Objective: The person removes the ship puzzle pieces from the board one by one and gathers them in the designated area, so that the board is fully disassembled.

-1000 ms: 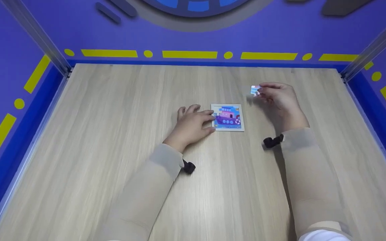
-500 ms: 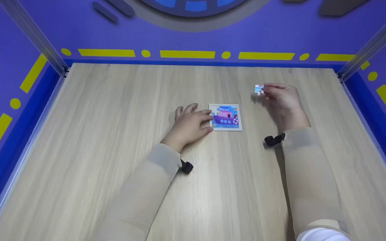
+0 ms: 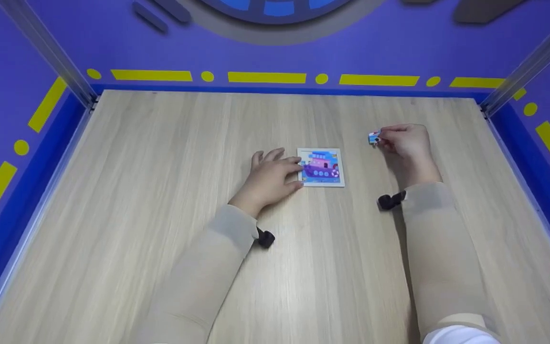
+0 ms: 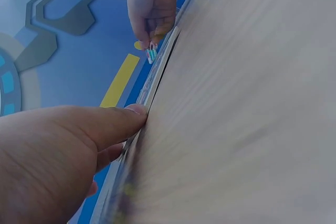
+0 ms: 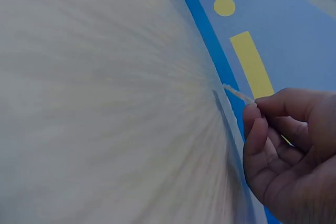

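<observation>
A square picture puzzle in a white frame, showing a pink and purple ship on blue, lies flat on the table. My left hand rests at its left edge, fingers spread and relaxed; the left wrist view has the thumb against the frame's side. To the right of the puzzle and farther back, my right hand pinches a small jigsaw piece between thumb and fingertips. The piece is blue, white and red, held above the table and tilted. Edge-on, it looks like a thin strip in the right wrist view.
The wood-grain table is bounded by a purple-blue back wall with yellow stripes and by similar side walls. A small black camera sticks out at the left wrist, another black camera at the right.
My right hand has shifted slightly right and then nearer to me, turning the jigsaw piece to a steeper tilt. The left hand keeps its place at the puzzle.
</observation>
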Demonstrator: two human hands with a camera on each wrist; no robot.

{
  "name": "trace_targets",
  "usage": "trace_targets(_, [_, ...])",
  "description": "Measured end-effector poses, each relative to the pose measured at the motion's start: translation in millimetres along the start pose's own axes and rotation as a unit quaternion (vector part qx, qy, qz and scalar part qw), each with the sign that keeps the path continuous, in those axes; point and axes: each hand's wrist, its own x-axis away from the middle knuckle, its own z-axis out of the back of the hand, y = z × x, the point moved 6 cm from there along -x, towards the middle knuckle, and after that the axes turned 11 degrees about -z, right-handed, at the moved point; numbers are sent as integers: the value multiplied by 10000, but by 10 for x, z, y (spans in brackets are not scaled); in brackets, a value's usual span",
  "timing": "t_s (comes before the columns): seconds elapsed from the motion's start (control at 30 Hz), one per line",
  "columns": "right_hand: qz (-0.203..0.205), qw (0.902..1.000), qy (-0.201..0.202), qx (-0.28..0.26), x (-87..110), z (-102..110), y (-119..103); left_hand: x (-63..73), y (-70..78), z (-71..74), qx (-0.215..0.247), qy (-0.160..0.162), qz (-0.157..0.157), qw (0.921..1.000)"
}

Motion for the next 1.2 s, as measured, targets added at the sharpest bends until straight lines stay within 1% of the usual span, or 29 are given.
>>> trace_targets(0.23, [48, 9978, 236, 612, -24, 5, 0, 2, 13, -26, 46, -92, -279, 9996])
trace_targets(0.37, [103, 9965, 324, 760, -11, 3, -9, 3, 13, -31, 52, -86, -358, 9993])
trace_targets(0.6, [24, 9938, 480, 1000, 13, 18, -31, 2, 15, -15, 25, -26, -389, 9992])
trace_targets(0.93, [81, 9907, 593, 1219, 24, 34, -48, -5, 21, -7, 9, 18, -410, 9992])
trace_targets(1.1, [308, 9864, 712, 1452, 44, 63, -53, -13, 27, -9, 20, 2, -413, 9991])
trace_targets(1.2, [470, 9852, 744, 1471, 58, 70, -79, -10, 30, -4, 51, 1, -401, 9992])
